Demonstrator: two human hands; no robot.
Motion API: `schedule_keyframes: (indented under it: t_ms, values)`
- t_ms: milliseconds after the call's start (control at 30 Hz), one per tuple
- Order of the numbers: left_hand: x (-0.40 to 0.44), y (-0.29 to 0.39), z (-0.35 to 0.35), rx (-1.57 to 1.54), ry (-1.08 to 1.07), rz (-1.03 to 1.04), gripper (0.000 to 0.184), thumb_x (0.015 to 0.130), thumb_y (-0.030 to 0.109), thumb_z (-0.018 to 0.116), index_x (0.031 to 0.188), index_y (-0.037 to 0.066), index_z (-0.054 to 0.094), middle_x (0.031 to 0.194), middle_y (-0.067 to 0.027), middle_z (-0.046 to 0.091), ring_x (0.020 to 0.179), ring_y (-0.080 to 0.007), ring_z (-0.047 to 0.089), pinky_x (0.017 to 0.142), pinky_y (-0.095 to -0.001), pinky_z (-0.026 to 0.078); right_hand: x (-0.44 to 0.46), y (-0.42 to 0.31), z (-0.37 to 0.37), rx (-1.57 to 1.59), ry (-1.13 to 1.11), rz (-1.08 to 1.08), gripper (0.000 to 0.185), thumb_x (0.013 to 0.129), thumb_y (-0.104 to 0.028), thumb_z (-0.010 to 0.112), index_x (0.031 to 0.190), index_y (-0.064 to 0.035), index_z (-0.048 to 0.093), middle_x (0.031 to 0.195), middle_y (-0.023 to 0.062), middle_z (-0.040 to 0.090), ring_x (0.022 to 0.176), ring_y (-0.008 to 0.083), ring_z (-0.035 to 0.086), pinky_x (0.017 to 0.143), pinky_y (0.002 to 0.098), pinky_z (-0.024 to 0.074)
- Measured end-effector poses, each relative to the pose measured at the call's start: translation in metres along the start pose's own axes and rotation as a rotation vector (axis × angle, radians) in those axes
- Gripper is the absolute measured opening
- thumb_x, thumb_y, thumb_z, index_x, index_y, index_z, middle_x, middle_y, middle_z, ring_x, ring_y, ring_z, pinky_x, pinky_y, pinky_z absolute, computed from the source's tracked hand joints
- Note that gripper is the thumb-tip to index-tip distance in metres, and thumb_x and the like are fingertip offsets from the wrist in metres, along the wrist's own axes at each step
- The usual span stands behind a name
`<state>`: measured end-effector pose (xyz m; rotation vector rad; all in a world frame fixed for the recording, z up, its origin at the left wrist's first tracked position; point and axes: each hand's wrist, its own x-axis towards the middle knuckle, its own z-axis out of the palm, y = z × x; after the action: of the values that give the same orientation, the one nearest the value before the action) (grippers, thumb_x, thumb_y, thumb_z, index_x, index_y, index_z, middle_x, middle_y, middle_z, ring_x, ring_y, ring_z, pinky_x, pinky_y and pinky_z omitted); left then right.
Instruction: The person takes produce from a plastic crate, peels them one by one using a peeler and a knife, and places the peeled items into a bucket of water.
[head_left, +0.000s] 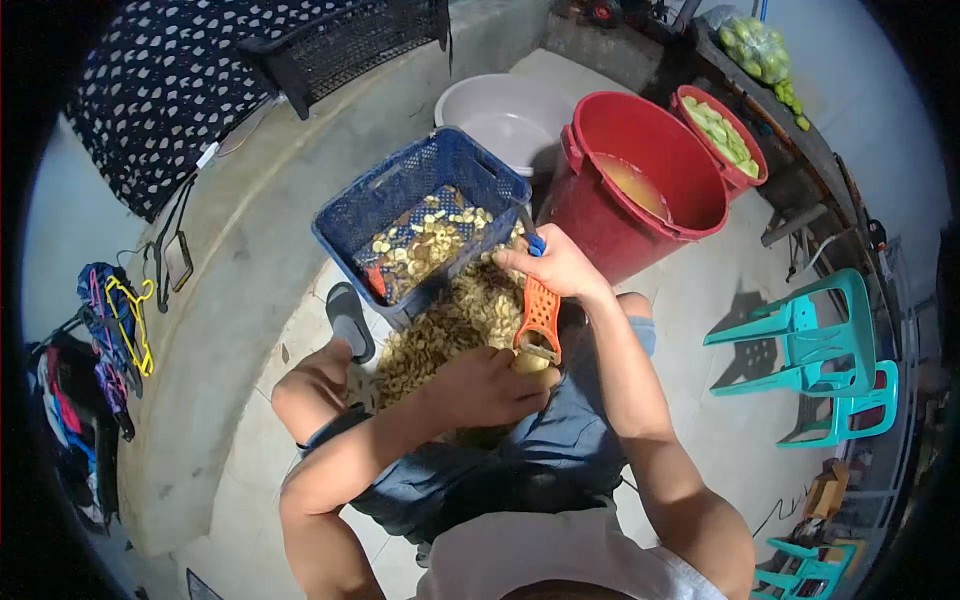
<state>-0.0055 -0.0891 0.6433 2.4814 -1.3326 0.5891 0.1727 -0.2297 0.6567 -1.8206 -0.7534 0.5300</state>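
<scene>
My left hand (497, 390) is closed round a pale yellow peeled piece of produce (530, 364), holding it low over my lap. In my right hand (566, 264) is an orange hand slicer (540, 310) with small holes in its body and a blue part at the top. The slicer points down, and its blade end meets the top of the pale piece. Under and beyond my hands lies a big heap of thin round slices (440, 335). Behind it a blue plastic crate (345, 215) holds more slices; what supports the heap is mostly hidden.
A large red tub (640, 110) with cloudy liquid stands ahead right, beside a grey basin (480, 100) and a smaller red container (755, 175) of pale green pieces. Green plastic chairs (840, 330) are at the right. A grey slipper (347, 315) lies near my left foot.
</scene>
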Motion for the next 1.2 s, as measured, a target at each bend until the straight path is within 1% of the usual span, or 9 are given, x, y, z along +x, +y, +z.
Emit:
schedule_keyframes:
  t_ms: [400, 467, 633, 733, 833, 933, 1067, 1133, 1200]
  values:
    - [0.003, 0.026, -0.024, -0.325, 0.232, -0.260, 0.021, 0.076, 0.024, 0.065, 0.096, 0.016, 0.064, 0.084, 0.0006, 0.062, 0.055, -0.0219, 0.060, 0.050, -0.0330, 0.054, -0.020, -0.069, 0.009, -0.198, 0.058, -0.203, 0.046, 0.085, -0.026, 0.072, 0.053, -0.0074, 0.043, 0.051, -0.0067, 0.036, 0.051, 0.0052, 0.032, 0.047, 0.0286, 0.0286]
    - [-0.004, 0.017, -0.026, -0.133, 0.178, -0.159, 0.018, 0.078, 0.022, 0.065, 0.094, 0.016, 0.064, 0.084, -0.0003, 0.062, 0.055, -0.0226, 0.060, 0.050, -0.0339, 0.053, -0.008, -0.046, 0.000, -0.407, 0.136, -0.159, 0.036, 0.082, -0.023, 0.070, 0.066, 0.0016, 0.050, 0.053, 0.0060, 0.042, 0.053, 0.0146, 0.039, 0.055, 0.0357, 0.0412]
    - [-0.005, 0.017, -0.031, -0.077, 0.230, -0.127, 0.008, 0.080, 0.015, 0.064, 0.088, 0.014, 0.065, 0.084, -0.0019, 0.062, 0.056, -0.0229, 0.060, 0.049, -0.0322, 0.052, -0.004, -0.031, -0.009, -0.194, 0.223, -0.010, 0.040, 0.084, -0.023, 0.070, 0.056, -0.0060, 0.047, 0.054, -0.0064, 0.042, 0.052, 0.0061, 0.036, 0.048, 0.0289, 0.0288]
    - [-0.005, 0.017, -0.004, -0.703, 0.680, -0.232, 0.009, 0.082, 0.010, 0.065, 0.090, 0.011, 0.061, 0.094, -0.0034, 0.062, 0.057, -0.0197, 0.058, 0.046, -0.0294, 0.047, -0.006, -0.036, -0.001, 0.067, 0.305, -0.051, 0.044, 0.086, -0.021, 0.070, 0.054, -0.0100, 0.043, 0.055, -0.0088, 0.039, 0.053, 0.0048, 0.033, 0.048, 0.0276, 0.0273]
    - [-0.006, 0.021, -0.001, -2.046, 1.108, -0.613, 0.015, 0.084, 0.008, 0.066, 0.090, 0.008, 0.052, 0.101, -0.0061, 0.058, 0.066, -0.0145, 0.056, 0.043, -0.0251, 0.041, -0.006, -0.041, 0.008, 0.134, 0.333, -0.073, 0.044, 0.086, -0.021, 0.070, 0.054, -0.0114, 0.042, 0.056, -0.0097, 0.039, 0.054, 0.0041, 0.032, 0.049, 0.0266, 0.0263]
    - [0.002, 0.014, 0.022, -2.278, 1.320, -0.385, 0.019, 0.081, 0.004, 0.068, 0.084, 0.009, 0.051, 0.095, -0.0059, 0.057, 0.069, -0.0152, 0.056, 0.049, -0.0289, 0.044, -0.010, -0.047, 0.015, 0.147, 0.307, -0.075, 0.044, 0.087, -0.022, 0.070, 0.054, -0.0113, 0.043, 0.057, -0.0104, 0.038, 0.055, 0.0040, 0.031, 0.050, 0.0268, 0.0259]
    - [0.010, 0.007, 0.041, -1.915, 1.238, -0.602, 0.024, 0.077, 0.001, 0.071, 0.078, 0.010, 0.049, 0.086, -0.0051, 0.056, 0.072, -0.0170, 0.057, 0.057, -0.0355, 0.048, -0.008, -0.048, 0.010, 0.079, 0.313, -0.049, 0.043, 0.087, -0.024, 0.070, 0.055, -0.0101, 0.044, 0.055, -0.0096, 0.038, 0.053, 0.0041, 0.031, 0.048, 0.0276, 0.0260]
    - [0.020, 0.004, 0.029, -2.051, 1.241, -0.255, 0.030, 0.071, -0.004, 0.074, 0.072, 0.009, 0.047, 0.080, -0.0046, 0.057, 0.072, -0.0189, 0.057, 0.066, -0.0414, 0.049, 0.006, -0.023, -0.001, 0.068, 0.301, -0.045, 0.044, 0.086, -0.025, 0.071, 0.054, -0.0108, 0.044, 0.053, -0.0097, 0.038, 0.051, 0.0037, 0.031, 0.047, 0.0277, 0.0253]
    - [0.005, -0.001, 0.043, -2.091, 1.293, -0.431, 0.033, 0.067, -0.008, 0.075, 0.065, 0.007, 0.045, 0.071, -0.0048, 0.057, 0.065, -0.0194, 0.057, 0.059, -0.0390, 0.050, 0.019, 0.007, -0.012, -0.042, 0.406, 0.062, 0.042, 0.086, -0.024, 0.070, 0.055, -0.0097, 0.046, 0.053, -0.0086, 0.041, 0.051, 0.0039, 0.033, 0.048, 0.0279, 0.0276]
